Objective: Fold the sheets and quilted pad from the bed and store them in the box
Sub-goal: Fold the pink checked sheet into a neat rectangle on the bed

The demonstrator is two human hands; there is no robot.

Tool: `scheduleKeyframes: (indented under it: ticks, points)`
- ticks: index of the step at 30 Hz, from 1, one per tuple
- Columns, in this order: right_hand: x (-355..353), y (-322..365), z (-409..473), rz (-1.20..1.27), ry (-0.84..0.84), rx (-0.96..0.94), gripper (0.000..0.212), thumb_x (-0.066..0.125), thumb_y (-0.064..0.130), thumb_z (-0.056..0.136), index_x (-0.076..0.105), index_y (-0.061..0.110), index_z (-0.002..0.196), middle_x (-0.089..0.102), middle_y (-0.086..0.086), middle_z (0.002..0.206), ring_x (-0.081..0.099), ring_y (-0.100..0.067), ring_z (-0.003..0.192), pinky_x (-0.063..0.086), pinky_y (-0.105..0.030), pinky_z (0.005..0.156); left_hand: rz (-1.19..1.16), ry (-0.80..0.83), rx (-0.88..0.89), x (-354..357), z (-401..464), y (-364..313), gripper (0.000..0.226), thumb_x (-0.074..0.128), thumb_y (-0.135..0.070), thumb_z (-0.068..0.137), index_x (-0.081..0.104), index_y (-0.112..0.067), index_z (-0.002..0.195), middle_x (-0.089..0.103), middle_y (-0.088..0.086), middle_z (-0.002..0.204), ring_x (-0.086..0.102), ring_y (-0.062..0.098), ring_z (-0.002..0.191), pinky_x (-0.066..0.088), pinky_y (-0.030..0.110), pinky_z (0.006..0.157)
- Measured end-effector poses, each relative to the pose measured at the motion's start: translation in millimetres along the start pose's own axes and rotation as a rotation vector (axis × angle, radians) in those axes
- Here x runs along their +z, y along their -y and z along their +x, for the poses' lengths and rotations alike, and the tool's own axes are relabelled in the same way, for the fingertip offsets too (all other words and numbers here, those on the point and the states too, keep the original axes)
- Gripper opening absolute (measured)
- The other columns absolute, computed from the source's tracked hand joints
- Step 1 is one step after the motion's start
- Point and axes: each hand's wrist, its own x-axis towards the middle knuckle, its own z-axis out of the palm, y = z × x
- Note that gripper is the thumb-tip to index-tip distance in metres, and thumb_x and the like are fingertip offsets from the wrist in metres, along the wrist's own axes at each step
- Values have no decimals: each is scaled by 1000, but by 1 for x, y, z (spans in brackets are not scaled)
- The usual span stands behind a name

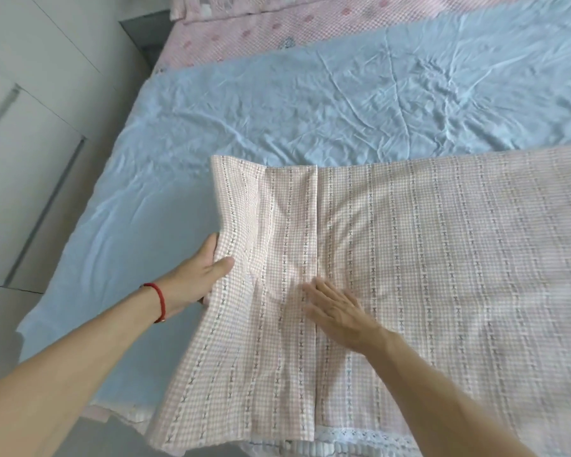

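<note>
A pink checked sheet with embroidered stripes lies partly folded across the near side of the bed. My left hand, with a red cord at the wrist, grips the sheet's left edge, thumb on top and fingers beneath, lifting a flap. My right hand presses flat with straight fingers on the sheet beside a fold line. Under it spreads a wrinkled light blue sheet. Farther back lies a pink quilted pad with a flower print. No box is in view.
White wardrobe doors with long grey handles stand close along the bed's left side, with a narrow strip of floor between. A lace-trimmed edge hangs over the bed's near side.
</note>
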Motion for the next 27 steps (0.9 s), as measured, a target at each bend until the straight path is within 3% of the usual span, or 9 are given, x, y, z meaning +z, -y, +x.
scheduleKeyframes:
  ticks: [2,5,8,11,16,19,21,24,27]
  points:
    - [-9,-3,-25,188,-59,-15,59,23,53,109,26,26,162,21,4,170,13,-6,156,5,-34,127,-30,-27,68,27,-9,-36,36,48,-23,107,40,-39,138,60,-17,132,60,9,121,50,35,103]
    - [-34,-9,-58,548,-194,43,54,33,59,106,48,34,151,47,9,157,45,-7,142,34,-36,121,109,-55,148,78,-15,-84,33,46,-30,106,38,-39,136,64,-10,126,63,14,112,49,41,101]
    - [-73,-21,-92,834,-278,133,48,36,60,103,66,36,132,65,7,134,70,-10,110,58,-41,98,255,-148,196,144,-14,-130,35,44,-26,104,38,-33,138,68,6,104,65,27,85,53,40,76]
    - [-107,-31,-123,1018,-264,124,56,27,62,104,69,33,128,72,2,124,73,-20,106,59,-42,90,285,-177,176,215,0,-161,40,44,-26,104,35,-33,143,69,11,96,62,27,71,44,35,58]
    - [-127,-80,-149,1003,-430,253,73,21,66,102,72,14,110,75,-4,104,71,-21,94,54,-35,83,226,83,61,316,22,-171,55,38,-40,106,18,-30,156,65,19,128,66,35,110,54,41,88]
    - [-122,-116,-158,813,-553,382,75,42,90,78,59,18,92,61,7,83,57,-4,73,46,-23,68,425,-33,95,322,22,-126,45,43,-30,104,39,-26,148,56,4,136,54,24,123,47,35,99]
    - [-115,-135,-159,651,-515,443,56,53,71,90,57,15,91,62,2,72,53,-9,62,46,-28,61,572,-213,59,305,13,-81,41,55,-24,96,52,-21,136,54,2,130,49,24,121,48,36,99]
    - [-107,-145,-154,449,-415,479,32,52,51,101,52,20,98,68,-1,85,59,-12,69,48,-30,63,579,-439,-130,277,-4,-16,59,59,-33,84,53,-11,139,58,15,125,58,38,110,55,49,85]
    - [-107,-136,-153,405,-436,472,29,51,39,105,52,14,91,67,-4,81,57,-14,64,49,-33,60,230,-326,-453,257,-26,10,76,57,-55,94,34,-12,152,53,15,141,55,34,125,47,45,102]
